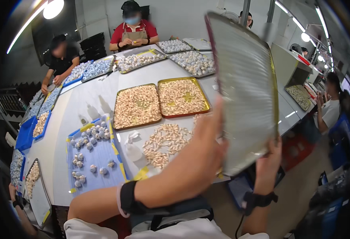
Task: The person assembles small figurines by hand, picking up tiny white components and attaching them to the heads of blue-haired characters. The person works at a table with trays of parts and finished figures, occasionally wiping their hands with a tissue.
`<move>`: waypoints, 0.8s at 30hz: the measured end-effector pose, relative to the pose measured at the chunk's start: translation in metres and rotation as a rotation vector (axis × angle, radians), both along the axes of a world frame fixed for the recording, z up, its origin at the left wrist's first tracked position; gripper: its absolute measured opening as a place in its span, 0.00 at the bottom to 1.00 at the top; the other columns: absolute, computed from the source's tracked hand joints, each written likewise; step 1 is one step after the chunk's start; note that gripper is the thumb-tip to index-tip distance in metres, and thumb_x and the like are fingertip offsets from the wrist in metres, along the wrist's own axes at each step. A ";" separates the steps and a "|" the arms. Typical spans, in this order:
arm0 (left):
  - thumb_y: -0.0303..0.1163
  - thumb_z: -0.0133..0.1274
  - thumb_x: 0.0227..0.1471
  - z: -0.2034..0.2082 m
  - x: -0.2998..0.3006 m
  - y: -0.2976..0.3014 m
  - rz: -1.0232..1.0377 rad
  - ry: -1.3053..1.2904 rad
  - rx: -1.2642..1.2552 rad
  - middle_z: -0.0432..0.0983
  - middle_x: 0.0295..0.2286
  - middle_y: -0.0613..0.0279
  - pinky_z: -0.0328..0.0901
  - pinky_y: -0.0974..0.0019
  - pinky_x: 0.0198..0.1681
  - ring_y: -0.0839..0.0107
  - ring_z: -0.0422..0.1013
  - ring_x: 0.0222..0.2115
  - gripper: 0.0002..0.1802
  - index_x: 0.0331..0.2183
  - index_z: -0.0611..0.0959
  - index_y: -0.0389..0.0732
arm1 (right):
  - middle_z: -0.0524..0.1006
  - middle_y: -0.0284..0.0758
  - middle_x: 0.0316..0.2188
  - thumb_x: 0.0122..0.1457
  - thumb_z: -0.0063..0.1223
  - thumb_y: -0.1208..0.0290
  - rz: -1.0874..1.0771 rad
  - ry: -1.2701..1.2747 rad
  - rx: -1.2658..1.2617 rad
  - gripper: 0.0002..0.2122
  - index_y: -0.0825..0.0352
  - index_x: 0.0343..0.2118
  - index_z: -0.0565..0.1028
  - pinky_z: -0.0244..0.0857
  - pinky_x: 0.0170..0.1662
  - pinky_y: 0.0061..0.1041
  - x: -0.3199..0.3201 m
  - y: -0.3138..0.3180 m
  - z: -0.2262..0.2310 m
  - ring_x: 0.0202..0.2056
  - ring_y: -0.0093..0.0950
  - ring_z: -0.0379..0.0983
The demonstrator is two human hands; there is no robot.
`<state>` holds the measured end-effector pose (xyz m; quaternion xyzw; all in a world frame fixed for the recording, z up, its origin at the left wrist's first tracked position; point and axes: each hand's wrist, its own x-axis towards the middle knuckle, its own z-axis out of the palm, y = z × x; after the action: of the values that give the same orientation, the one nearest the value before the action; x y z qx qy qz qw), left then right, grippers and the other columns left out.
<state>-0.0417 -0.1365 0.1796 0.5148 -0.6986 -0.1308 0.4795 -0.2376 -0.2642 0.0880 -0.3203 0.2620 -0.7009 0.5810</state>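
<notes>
While co-workers sort pieces at the top of the frame, a person lifts an empty metal tray [244, 91] nearly upright at centre right, the left hand [209, 137] gripping its left edge and the right hand [270, 153] clasping its lower corner. Below it, a loose heap of pale pieces [165, 143] lies on the grey bench [91, 97]. If either grip slips, the tilted tray could drop and scatter the heap.
</notes>
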 end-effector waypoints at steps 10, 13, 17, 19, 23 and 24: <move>0.17 0.54 0.36 -0.044 0.070 0.127 0.467 -0.103 0.439 0.61 0.45 0.52 0.61 0.65 0.42 0.59 0.61 0.45 0.25 0.42 0.71 0.38 | 0.70 0.42 0.40 0.56 0.38 0.77 -0.314 0.422 0.097 0.15 0.67 0.48 0.63 0.65 0.43 0.29 -0.209 -0.106 -0.042 0.40 0.31 0.68; 0.27 0.43 0.49 -0.067 0.102 0.173 0.876 -0.242 0.490 0.58 0.49 0.54 0.52 0.61 0.52 0.59 0.56 0.50 0.20 0.47 0.68 0.39 | 0.70 0.42 0.40 0.55 0.38 0.79 -0.318 0.346 0.104 0.15 0.67 0.47 0.63 0.66 0.43 0.31 -0.192 -0.135 -0.073 0.40 0.32 0.69; 0.41 0.37 0.54 -0.107 0.107 0.189 1.020 -0.311 0.626 0.51 0.54 0.54 0.40 0.58 0.58 0.58 0.45 0.57 0.25 0.53 0.62 0.43 | 0.70 0.39 0.40 0.57 0.41 0.74 -0.307 0.327 0.157 0.15 0.67 0.48 0.62 0.66 0.42 0.30 -0.173 -0.150 -0.092 0.39 0.30 0.68; 0.44 0.37 0.54 -0.118 0.100 0.179 1.024 -0.306 0.695 0.49 0.55 0.54 0.40 0.57 0.58 0.58 0.44 0.57 0.27 0.53 0.61 0.43 | 0.68 0.37 0.42 0.58 0.44 0.67 -0.352 0.499 0.159 0.19 0.67 0.51 0.59 0.62 0.44 0.26 -0.175 -0.160 -0.105 0.42 0.28 0.66; 0.45 0.36 0.54 -0.123 0.107 0.178 1.025 -0.313 0.718 0.48 0.56 0.54 0.41 0.57 0.57 0.58 0.44 0.57 0.28 0.54 0.60 0.43 | 0.63 0.40 0.45 0.56 0.47 0.64 -0.475 1.042 0.230 0.24 0.65 0.54 0.56 0.53 0.51 0.28 -0.155 -0.144 -0.099 0.48 0.30 0.59; 0.44 0.35 0.55 -0.125 0.109 0.177 1.019 -0.324 0.727 0.48 0.56 0.54 0.41 0.58 0.57 0.58 0.44 0.57 0.27 0.54 0.60 0.43 | 0.63 0.41 0.46 0.56 0.47 0.65 -0.515 1.197 0.187 0.24 0.65 0.54 0.57 0.53 0.50 0.27 -0.156 -0.136 -0.099 0.48 0.30 0.59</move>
<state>0.0672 0.0401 0.0550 0.9247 -0.3411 -0.0357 0.1649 -0.3938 -0.4007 -0.0105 -0.5303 0.6679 -0.4924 0.1739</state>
